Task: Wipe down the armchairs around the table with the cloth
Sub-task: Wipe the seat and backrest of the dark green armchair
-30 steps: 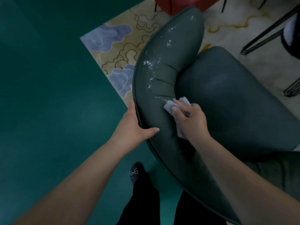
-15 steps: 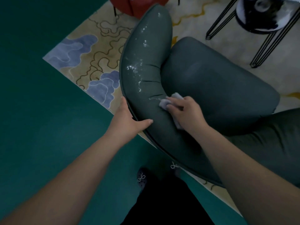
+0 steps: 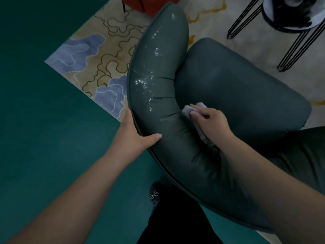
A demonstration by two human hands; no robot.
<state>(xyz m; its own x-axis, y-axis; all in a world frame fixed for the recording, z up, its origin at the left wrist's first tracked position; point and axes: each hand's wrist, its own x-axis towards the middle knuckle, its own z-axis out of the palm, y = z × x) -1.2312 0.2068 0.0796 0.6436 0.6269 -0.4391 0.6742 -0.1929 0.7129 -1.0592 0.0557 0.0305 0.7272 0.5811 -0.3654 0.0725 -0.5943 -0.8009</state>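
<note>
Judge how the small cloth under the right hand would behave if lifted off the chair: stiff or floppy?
Probably floppy: the cloth bunches and folds under the right hand, following the armchair backrest's curve. Likely light, since its loose end simply trails out below the palm. Possibly damp, given the wet sheen on the backrest, though that is unclear.

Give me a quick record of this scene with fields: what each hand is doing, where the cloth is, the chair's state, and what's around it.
left hand: grips the outer edge of the armchair backrest
right hand: presses the cloth on the backrest's inner curve, beside the seat cushion
backrest surface: wet droplets above the cloth, unwiped
floor: patterned rug under the chair
nearby: black wire-legged table, red chair
</note>
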